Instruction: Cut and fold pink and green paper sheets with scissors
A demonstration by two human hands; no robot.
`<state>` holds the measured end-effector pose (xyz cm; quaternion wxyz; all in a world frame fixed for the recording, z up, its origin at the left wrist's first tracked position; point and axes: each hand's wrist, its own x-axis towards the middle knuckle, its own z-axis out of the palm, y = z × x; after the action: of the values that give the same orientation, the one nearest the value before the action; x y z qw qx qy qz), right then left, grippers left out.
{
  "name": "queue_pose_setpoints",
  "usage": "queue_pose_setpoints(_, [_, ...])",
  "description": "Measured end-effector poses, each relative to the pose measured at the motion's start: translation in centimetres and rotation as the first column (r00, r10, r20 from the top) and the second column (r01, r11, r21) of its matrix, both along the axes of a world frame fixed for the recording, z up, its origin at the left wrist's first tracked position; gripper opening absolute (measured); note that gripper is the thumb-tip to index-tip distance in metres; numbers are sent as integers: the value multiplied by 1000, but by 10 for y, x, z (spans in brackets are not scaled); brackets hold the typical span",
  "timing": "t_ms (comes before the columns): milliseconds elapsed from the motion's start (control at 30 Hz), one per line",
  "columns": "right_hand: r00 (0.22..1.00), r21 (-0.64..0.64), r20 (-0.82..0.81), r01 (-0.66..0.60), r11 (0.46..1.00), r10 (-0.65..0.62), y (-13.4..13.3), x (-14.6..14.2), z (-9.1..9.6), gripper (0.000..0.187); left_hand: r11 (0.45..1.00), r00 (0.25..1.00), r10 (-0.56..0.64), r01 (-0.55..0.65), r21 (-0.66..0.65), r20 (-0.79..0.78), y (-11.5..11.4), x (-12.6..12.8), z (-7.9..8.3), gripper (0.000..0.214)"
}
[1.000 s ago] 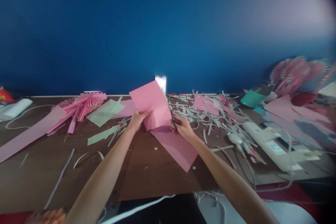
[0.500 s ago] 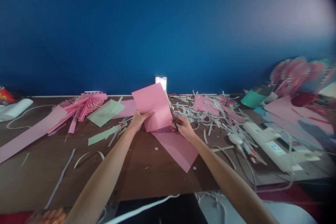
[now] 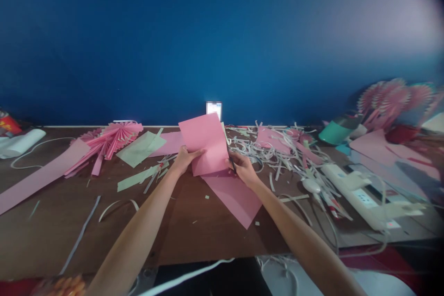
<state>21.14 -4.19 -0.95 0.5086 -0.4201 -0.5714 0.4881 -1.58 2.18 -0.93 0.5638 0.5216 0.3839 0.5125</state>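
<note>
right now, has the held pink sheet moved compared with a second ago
Yes. The held pink sheet has shifted slightly to the right in the picture, and its top edge sits a little lower, judged against the lit screen behind it.

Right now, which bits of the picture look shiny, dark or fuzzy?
Head view: pale glare washes over the blue wall at upper right, beside a black corner; same view, shadow darkens the top of the lower pink sheet, just under the held pink sheet; the screen shows as little squares, and the pink paper fans look smeary.
</note>
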Motion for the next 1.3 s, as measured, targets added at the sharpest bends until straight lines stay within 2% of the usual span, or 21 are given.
queue_pose_setpoints(167, [1000,55,-3,7,998,-7,-2,-1,4,29,1000,1000,13,-13,2,-7,0,0,-2,53])
queue_pose_setpoints(333, [1000,97,-21,-4,995,6,0,-1,1,23,1000,997,-10,10,0,81,2,-1,-2,47])
queue_pose_setpoints(467, [999,69,-24,-32,997,34,-1,-1,1,23,995,973,57,-36,-94,225,4,-2,-2,45])
queue_pose_setpoints(567, [998,55,-24,-51,997,52,-3,-1,3,20,988,961,85,-46,-150,264,4,-2,-2,47])
queue_pose_setpoints(767, [998,56,-25,-52,997,53,-3,0,-1,21,989,973,103,-78,-129,207,5,-1,-2,45])
queue_pose_setpoints(967, [1000,111,28,0,994,-3,3,2,-6,29,1000,994,18,-16,-25,105,0,-1,2,48])
queue_pose_setpoints(1200, [1000,151,3,-16,988,15,7,3,-7,29,995,1000,17,-15,-98,25,-1,-1,2,44])
queue_pose_setpoints(1300, [1000,137,-7,-7,991,8,7,3,-6,28,997,999,-39,39,-70,4,-1,-1,2,40])
